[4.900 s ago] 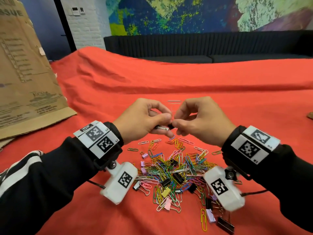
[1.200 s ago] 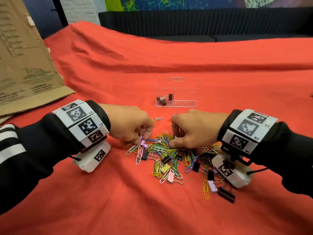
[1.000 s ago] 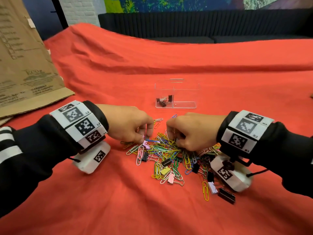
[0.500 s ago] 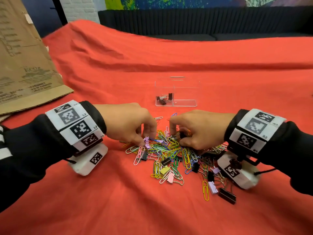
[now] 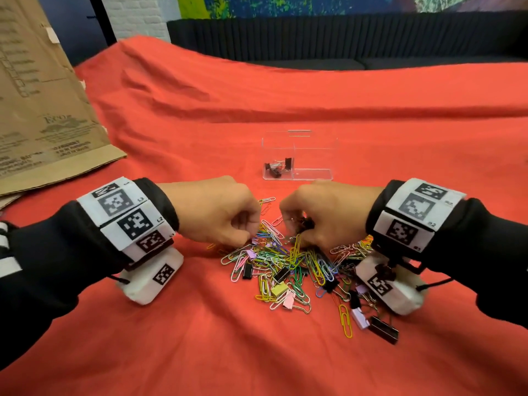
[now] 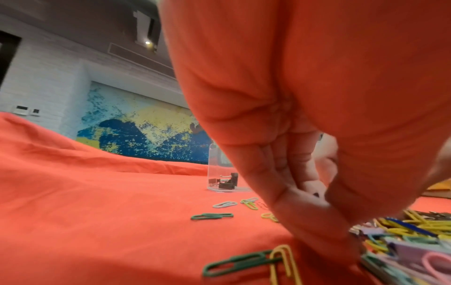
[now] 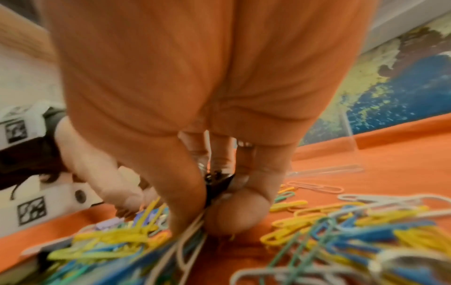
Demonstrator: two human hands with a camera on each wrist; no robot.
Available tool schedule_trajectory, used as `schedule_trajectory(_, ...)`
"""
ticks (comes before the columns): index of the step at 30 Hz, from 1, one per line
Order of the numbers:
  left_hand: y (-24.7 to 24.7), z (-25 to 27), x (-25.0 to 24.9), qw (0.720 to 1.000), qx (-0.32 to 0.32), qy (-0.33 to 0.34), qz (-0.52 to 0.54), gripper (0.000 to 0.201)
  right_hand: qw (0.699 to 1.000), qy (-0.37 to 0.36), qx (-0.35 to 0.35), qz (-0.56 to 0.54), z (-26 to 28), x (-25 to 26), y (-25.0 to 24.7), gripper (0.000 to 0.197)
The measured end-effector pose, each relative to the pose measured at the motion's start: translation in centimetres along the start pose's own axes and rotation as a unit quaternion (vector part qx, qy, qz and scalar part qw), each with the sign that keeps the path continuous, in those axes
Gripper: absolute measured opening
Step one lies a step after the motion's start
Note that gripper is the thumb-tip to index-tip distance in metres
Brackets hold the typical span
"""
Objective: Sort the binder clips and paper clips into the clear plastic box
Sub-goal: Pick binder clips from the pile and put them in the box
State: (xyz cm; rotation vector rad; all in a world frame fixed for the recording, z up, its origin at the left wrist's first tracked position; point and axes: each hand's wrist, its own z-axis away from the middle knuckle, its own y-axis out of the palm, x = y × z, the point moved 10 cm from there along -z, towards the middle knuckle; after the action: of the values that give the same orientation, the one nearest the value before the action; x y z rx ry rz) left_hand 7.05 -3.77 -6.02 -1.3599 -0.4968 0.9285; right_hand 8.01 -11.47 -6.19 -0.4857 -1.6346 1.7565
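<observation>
Only a few black binder clips (image 5: 276,168) are lodged in the clear plastic box's (image 5: 314,155) left compartment; the mixed pile (image 5: 285,264) remains unsorted on the red cloth (image 5: 257,352). A black clip (image 7: 216,185) is pinched by the right hand (image 5: 320,215); whether anything is held by the curled left hand (image 5: 217,212) cannot be told

Left wrist band (image 5: 125,212) tags read "L2", another possibly "L3". Right wrist band (image 5: 414,215) tags show "R2", blurred. Cardboard (image 5: 43,110) print far left unreadable.

Right hand (image 7: 195,119): fills the frame's centre, fingertips pinching a black binder clip (image 7: 217,183).
Paper clips (image 7: 341,217): a blurred, many-coloured heap across the bottom.
Left hand (image 7: 97,165): middle left, fingertips touching the heap.
</observation>
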Motion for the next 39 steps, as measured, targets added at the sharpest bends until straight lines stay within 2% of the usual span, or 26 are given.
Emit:
schedule_trajectory(3,-0.3,0.6,1.2,0.997,-0.006,-0.024,0.078,0.017,0.997,0.025,-0.008,-0.072,0.5,-1.6,-0.7,0.026)
schedule_trajectory(5,-0.9,0.7,1.8,0.989,-0.030,-0.039,0.139,0.026,0.990,0.039,-0.015,-0.131,0.9,-2.5,-1.3,0.030)
schedule_trajectory(7,-1.9,0.8,2.2,0.976,-0.065,-0.049,0.201,0.026,0.981,0.052,-0.025,-0.188,1.2,-3.4,-2.1,0.032)
schedule_trajectory(10,-3.1,0.8,2.0,0.947,-0.116,-0.048,0.295,0.012,0.976,0.044,-0.044,-0.209,1.3,-3.7,-3.5,0.019)
schedule_trajectory(12,-3.4,0.4,1.7,0.929,-0.144,-0.051,0.336,0.010,0.977,0.026,-0.065,-0.201,1.4,-3.4,-4.8,0.012)
schedule_trajectory(13,-3.1,0.1,1.7,0.903,-0.153,-0.057,0.397,0.012,0.976,0.018,-0.078,-0.205,1.5,-3.1,-5.5,0.012)
schedule_trajectory(14,-2.3,-0.2,1.7,0.853,-0.154,-0.071,0.493,0.014,0.973,0.009,-0.093,-0.212,1.6,-2.8,-6.3,0.013)
schedule_trajectory(16,-0.3,-1.0,1.1,0.701,-0.135,-0.100,0.693,0.022,0.967,-0.012,-0.120,-0.223,1.8,-1.8,-7.8,0.012)
schedule_trajectory(17,0.5,-1.3,0.5,0.632,-0.121,-0.106,0.758,0.028,0.966,-0.021,-0.128,-0.223,1.8,-1.0,-8.2,0.012)
schedule_trajectory(18,1.0,-1.7,-0.3,0.574,-0.108,-0.101,0.805,0.032,0.967,-0.028,-0.135,-0.213,1.6,-0.3,-8.6,0.012)
schedule_trajectory(19,1.1,-1.9,-1.1,0.528,-0.097,-0.086,0.839,0.032,0.971,-0.032,-0.142,-0.190,1.3,0.5,-8.8,0.011)
schedule_trajectory(21,1.3,-2.1,-2.3,0.458,-0.076,-0.057,0.884,0.035,0.980,-0.027,-0.151,-0.129,0.6,1.8,-8.7,0.010)
schedule_trajectory(24,2.2,-2.2,-2.4,0.388,-0.061,-0.037,0.919,0.060,0.984,-0.023,-0.158,-0.083,-0.3,2.8,-8.6,0.024)
schedule_trajectory(25,2.5,-2.2,-2.0,0.378,-0.068,-0.038,0.922,0.066,0.982,-0.025,-0.166,-0.090,-0.4,2.8,-8.8,0.028)
schedule_trajectory(27,2.8,-1.9,-0.2,0.377,-0.112,-0.063,0.917,0.068,0.970,-0.023,-0.211,-0.118,-0.1,2.3,-9.9,0.025)
schedule_trajectory(29,2.5,-1.3,2.6,0.375,-0.181,-0.105,0.903,0.056,0.957,-0.019,-0.256,-0.137,0.7,1.3,-10.9,0.014)
schedule_trajectory(30,2.3,-1.0,3.9,0.365,-0.211,-0.121,0.899,0.050,0.958,-0.021,-0.254,-0.135,0.9,1.2,-10.8,0.010)
schedule_trajectory(32,1.5,-0.4,6.0,0.341,-0.255,-0.121,0.897,0.047,0.977,-0.025,-0.187,-0.101,0.8,1.7,-8.7,0.006)
schedule_trajectory(34,0.6,0.1,7.4,0.323,-0.277,-0.089,0.901,0.051,0.994,-0.032,-0.090,-0.047,0.4,2.8,-5.2,0.003)
schedule_trajectory(36,-0.1,0.7,8.4,0.325,-0.283,-0.057,0.901,0.055,0.998,-0.050,-0.034,-0.007,-0.2,4.0,-2.4,0.011)
schedule_trajectory(39,-0.5,1.5,9.3,0.332,-0.287,-0.037,0.898,0.058,0.997,-0.081,0.000,-0.007,-1.7,5.4,-0.4,0.025)
